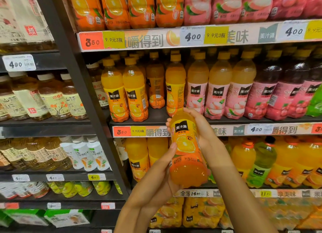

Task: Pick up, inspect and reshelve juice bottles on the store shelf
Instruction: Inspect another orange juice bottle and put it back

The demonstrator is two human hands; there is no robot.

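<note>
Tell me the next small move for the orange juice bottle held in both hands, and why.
Probably lift the orange juice bottle into the front-row gap on the middle shelf. The left hand grips its lower half, the right hand its top, label facing the camera, and that slot between the orange bottles stands empty.

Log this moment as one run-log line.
phase: inspect | left hand: grips orange juice bottle base | right hand: grips its upper part | bottle: off shelf, label facing camera
</note>
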